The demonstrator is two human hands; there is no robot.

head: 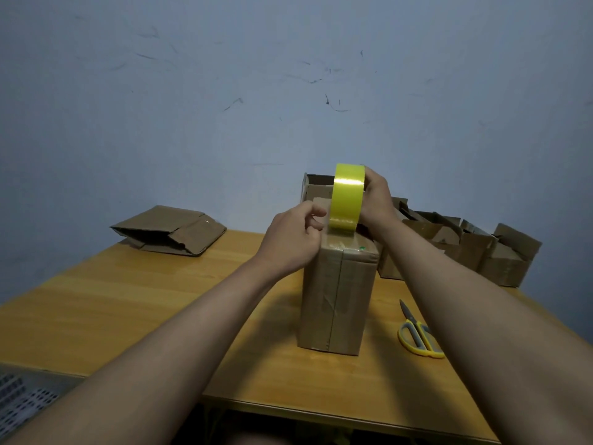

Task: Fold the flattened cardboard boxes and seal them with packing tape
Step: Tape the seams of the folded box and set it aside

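The right hand (376,198) grips the yellow roll of packing tape (347,200) upright on top of the tall brown cardboard box (337,297), while the left hand (293,237) pinches at the roll's near edge, fingers curled. The box stands upright mid-worktop (128,303). Yellow-handled scissors (417,335) lie just right of it, a flattened cardboard box (170,231) far left, and open folded boxes (481,248) cluster far right.

Place: a makeshift packing room, plainly furnished.
Wall: a scuffed blue wall (288,75) filled the upper frame.
Bench: a wooden table (128,300) carried assembled cartons (500,255) at right, a flattened carton (170,231) at left, and yellow-handled scissors (418,335).
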